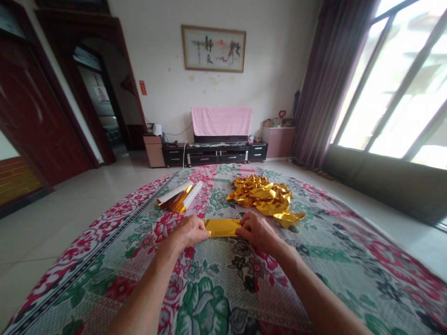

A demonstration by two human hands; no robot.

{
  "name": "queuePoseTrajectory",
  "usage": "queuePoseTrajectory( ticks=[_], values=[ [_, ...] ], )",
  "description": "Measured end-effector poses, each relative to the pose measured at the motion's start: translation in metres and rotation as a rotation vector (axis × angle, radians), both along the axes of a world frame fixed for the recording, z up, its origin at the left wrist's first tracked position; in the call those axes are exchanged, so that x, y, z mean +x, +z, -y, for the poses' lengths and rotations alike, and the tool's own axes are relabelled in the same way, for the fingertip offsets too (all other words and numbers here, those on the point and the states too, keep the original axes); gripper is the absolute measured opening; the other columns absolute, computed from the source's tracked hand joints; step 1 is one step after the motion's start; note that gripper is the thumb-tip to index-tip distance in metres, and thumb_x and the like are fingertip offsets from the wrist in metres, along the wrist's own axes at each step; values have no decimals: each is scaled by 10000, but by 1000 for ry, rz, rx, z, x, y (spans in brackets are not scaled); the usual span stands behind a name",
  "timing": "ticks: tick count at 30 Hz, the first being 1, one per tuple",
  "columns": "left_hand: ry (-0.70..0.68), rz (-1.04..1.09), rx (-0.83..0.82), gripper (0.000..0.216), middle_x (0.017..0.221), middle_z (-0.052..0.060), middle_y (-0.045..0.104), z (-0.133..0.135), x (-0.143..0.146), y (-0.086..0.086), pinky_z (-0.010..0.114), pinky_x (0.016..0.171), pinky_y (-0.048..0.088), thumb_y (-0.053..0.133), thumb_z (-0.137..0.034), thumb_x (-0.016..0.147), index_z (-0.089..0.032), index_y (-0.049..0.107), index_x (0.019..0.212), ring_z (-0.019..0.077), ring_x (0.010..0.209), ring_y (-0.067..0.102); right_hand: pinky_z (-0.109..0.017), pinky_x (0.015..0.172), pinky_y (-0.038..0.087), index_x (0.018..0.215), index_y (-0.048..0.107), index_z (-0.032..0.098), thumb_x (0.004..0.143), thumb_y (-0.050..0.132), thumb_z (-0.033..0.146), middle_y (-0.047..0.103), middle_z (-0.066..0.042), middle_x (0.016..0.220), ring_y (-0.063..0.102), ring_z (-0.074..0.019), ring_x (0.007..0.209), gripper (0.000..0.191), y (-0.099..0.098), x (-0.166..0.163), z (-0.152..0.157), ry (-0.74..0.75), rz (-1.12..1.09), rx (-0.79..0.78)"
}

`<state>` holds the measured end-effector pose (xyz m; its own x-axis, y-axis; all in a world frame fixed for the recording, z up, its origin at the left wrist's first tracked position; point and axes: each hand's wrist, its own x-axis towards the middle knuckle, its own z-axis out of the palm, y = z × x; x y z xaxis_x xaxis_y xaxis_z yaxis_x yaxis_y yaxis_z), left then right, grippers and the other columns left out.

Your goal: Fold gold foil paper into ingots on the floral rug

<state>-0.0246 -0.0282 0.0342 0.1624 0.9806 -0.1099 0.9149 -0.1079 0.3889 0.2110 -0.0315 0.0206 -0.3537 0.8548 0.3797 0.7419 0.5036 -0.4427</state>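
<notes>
— Two hands, one item. Left to right?
— Left hand [190,231] pinching gold foil strip [222,227] by left end; right hand [256,231] closed on right end. Flat on floral cloth [104,260], near centre. Probably light, thin, slick, easily creased; best held at ends.

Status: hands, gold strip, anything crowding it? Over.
Left hand and right hand each hold an end of gold foil strip on floral cloth. Folded gold pile close behind right hand; foil roll apart.

Cloth [216,298] bare near, plus outboard of left hand [190,231] and right hand [256,231]; gold strip [222,227] spans between. Far: foil pile [263,195] right, roll [179,195] left, gap between.
</notes>
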Motion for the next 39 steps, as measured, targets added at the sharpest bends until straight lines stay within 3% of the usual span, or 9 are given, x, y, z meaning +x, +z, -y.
queuePoseTrajectory(
  ticks=[9, 20, 30, 34, 39],
  values=[
    [-13, -36, -2, 282, 483, -38, 357, -1, 0, -2, 206, 438, 218, 508, -373, 653, -125, 619, 581, 57, 451, 358, -198, 545, 371, 470, 589, 157, 671, 609, 218, 621, -15, 757, 507, -75, 566, 211, -1, -4, -4, -72, 13, -39],
    [2, 16, 44, 252, 497, -29, 506, 4, 0, 4, 203, 458, 271, 539, -388, 629, -154, 634, 630, 90, 502, 462, -200, 507, 293, 493, 521, 159, 643, 634, 248, 506, 19, 572, 436, -82, 547, 208, 3, -3, -2, -126, 30, -3],
    [31, 34, 57, 225, 519, -22, 550, 4, -1, 1, 207, 453, 269, 556, -382, 621, -167, 622, 639, 102, 507, 484, -194, 529, 286, 567, 500, 159, 697, 615, 275, 497, 31, 631, 418, -69, 577, 209, -8, 14, -7, 15, 0, 2],
    [9, 89, 38, 223, 533, -16, 560, 6, 0, 6, 205, 462, 290, 562, -371, 613, -158, 623, 635, 107, 524, 499, -195, 540, 295, 586, 503, 160, 704, 609, 255, 500, 29, 646, 423, -70, 587, 185, -7, 15, -6, 33, -9, -6],
    [-14, 178, 23, 225, 577, -16, 588, 3, -5, -1, 199, 483, 323, 570, -366, 607, -154, 626, 660, 105, 541, 507, -199, 572, 322, 625, 529, 159, 696, 595, 219, 506, 18, 694, 443, -82, 627, 114, -5, 12, -4, 36, -14, -12]
  ],
)
